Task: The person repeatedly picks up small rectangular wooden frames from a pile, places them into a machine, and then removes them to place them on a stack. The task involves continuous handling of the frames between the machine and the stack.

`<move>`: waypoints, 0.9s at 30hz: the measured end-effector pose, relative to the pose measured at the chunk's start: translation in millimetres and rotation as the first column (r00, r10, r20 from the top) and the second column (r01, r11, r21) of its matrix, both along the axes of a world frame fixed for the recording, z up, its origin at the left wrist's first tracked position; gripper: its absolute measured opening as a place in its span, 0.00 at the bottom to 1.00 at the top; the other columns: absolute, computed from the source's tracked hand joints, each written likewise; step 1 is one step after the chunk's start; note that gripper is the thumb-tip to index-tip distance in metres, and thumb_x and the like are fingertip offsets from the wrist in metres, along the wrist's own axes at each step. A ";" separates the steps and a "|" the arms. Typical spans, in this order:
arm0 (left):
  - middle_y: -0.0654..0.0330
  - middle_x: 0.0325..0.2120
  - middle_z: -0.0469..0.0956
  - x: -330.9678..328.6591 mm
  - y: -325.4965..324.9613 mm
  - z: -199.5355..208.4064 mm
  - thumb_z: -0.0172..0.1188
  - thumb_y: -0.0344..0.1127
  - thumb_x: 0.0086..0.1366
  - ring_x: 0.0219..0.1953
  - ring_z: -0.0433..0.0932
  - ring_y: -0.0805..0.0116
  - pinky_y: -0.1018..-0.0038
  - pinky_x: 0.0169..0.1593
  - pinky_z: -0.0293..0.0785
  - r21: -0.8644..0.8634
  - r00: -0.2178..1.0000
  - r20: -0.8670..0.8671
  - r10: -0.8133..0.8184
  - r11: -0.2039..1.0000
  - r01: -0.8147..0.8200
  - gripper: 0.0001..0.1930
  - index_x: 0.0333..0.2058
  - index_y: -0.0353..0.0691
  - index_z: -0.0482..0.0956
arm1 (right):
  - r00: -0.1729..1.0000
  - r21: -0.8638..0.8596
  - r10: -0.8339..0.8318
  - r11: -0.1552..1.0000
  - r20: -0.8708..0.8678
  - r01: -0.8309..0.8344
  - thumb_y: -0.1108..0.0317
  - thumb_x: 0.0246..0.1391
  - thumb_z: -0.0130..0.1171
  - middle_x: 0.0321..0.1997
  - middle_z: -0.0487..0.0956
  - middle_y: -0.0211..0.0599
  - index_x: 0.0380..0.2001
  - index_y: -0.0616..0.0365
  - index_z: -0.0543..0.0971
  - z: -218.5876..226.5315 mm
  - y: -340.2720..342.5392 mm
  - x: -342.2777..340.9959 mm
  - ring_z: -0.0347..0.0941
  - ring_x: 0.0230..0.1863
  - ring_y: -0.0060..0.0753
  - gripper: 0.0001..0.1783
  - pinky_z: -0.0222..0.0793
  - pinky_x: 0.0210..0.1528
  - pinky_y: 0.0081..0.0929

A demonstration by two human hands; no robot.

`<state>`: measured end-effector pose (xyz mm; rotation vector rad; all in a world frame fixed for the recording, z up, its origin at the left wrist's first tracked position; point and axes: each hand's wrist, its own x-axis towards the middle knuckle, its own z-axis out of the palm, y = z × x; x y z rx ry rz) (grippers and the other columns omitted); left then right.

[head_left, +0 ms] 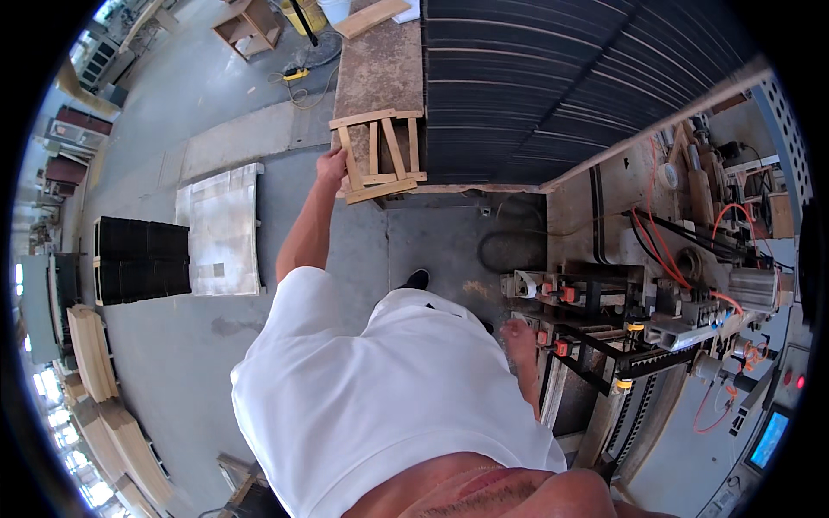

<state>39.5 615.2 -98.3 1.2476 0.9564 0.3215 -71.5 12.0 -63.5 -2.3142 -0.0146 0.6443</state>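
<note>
My left hand reaches forward with its fingers closed around one side of a small light-wood frame. That frame lies tilted over another wooden frame at the near end of a narrow, worn bench top. The two overlap, so part of the lower one is hidden. My right hand hangs low at my right side, close to a machine's clamps. Its fingers look loosely bent and apart, with nothing visible in them; whether they touch the machine I cannot tell.
A tall stack of dark slatted pieces stands right of the bench. The machine, with orange hoses, fills my right. To the left are a pale board, a black stack and timber piles. A cable lies on the floor.
</note>
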 end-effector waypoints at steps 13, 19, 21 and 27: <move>0.43 0.39 0.77 88.9 -0.6 -74.1 0.56 0.41 0.56 0.45 0.76 0.47 0.62 0.47 0.71 0.389 0.912 -0.399 -0.097 0.883 0.264 0.21 0.44 0.32 0.74 | 0.906 0.082 -0.327 0.929 -0.270 0.360 0.76 0.44 0.58 0.21 0.76 0.32 0.24 0.61 0.78 -83.4 -54.2 -125.7 0.74 0.27 0.25 0.02 0.68 0.29 0.25; 0.46 0.37 0.78 80.1 -12.3 -65.0 0.57 0.36 0.54 0.40 0.77 0.56 0.66 0.43 0.71 0.342 0.988 -0.149 0.034 0.940 0.019 0.19 0.43 0.30 0.73 | 0.888 0.033 -0.287 0.947 -0.358 0.319 0.81 0.44 0.54 0.22 0.76 0.27 0.22 0.59 0.76 -63.3 8.0 -86.9 0.71 0.26 0.19 0.05 0.67 0.28 0.19; 0.46 0.37 0.77 79.4 -11.0 -63.9 0.57 0.36 0.54 0.39 0.76 0.57 0.66 0.42 0.71 0.272 0.993 -0.119 -0.026 0.960 0.058 0.20 0.43 0.28 0.72 | 0.949 0.073 -0.194 0.973 -0.248 0.218 0.79 0.44 0.56 0.23 0.77 0.29 0.24 0.60 0.77 -54.6 11.4 -73.8 0.72 0.26 0.20 0.02 0.68 0.29 0.20; 0.38 0.40 0.75 76.6 -17.6 -60.3 0.56 0.37 0.54 0.43 0.76 0.47 0.60 0.47 0.70 0.540 0.923 -0.385 0.008 0.813 0.218 0.23 0.45 0.27 0.70 | 0.933 0.059 -0.338 0.936 -0.125 0.347 0.73 0.46 0.58 0.24 0.77 0.36 0.25 0.59 0.78 -70.8 1.5 -83.3 0.75 0.27 0.27 0.02 0.69 0.28 0.22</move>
